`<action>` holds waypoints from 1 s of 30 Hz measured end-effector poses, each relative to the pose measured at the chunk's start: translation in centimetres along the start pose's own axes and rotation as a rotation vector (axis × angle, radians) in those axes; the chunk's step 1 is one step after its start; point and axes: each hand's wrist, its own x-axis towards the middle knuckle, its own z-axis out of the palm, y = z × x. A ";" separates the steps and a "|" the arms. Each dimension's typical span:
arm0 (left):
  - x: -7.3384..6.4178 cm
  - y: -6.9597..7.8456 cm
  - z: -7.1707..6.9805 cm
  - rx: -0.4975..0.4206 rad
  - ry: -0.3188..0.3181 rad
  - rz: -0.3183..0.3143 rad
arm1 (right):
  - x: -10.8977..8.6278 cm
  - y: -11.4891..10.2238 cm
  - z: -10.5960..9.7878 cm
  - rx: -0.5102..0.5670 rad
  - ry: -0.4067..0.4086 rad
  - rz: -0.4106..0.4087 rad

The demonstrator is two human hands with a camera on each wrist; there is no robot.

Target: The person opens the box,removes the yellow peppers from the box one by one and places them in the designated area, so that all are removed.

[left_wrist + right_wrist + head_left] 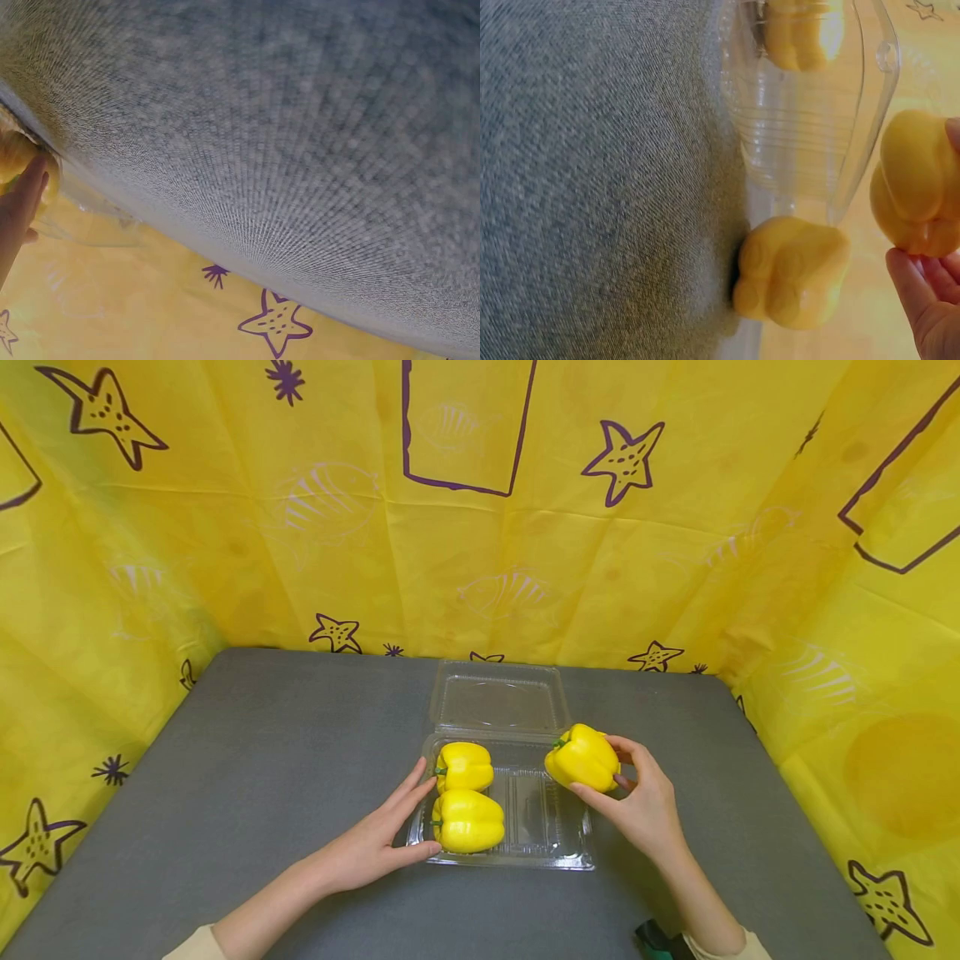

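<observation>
My right hand [647,797] grips a yellow bell pepper [583,757] by its right end, over the right side of a clear plastic clamshell container [536,862]. Two more yellow bell peppers, a far one [467,766] and a near one [470,821], lie in the container's left half, stems facing left. My left hand [375,839] is at the container's left edge with fingers extended, its fingertips right by those peppers. In the right wrist view another yellow bell pepper [791,274] rests on the table outside the container; the head view does not show it clearly.
The container's lid [501,697] lies folded back toward the rear of the grey table [300,735]. Yellow curtains [480,543] with sea-creature drawings surround the back and sides. A dark and green object [656,939] shows beside the right wrist.
</observation>
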 end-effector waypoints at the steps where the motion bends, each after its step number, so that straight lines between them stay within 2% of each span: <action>1: 0.0 0.0 0.0 -0.002 -0.001 -0.002 | 0.0 0.0 -0.1 0.000 0.005 0.005; 30: -0.1 0.0 0.0 0.011 0.007 0.004 | 0.3 1.3 -2.0 0.045 0.069 0.238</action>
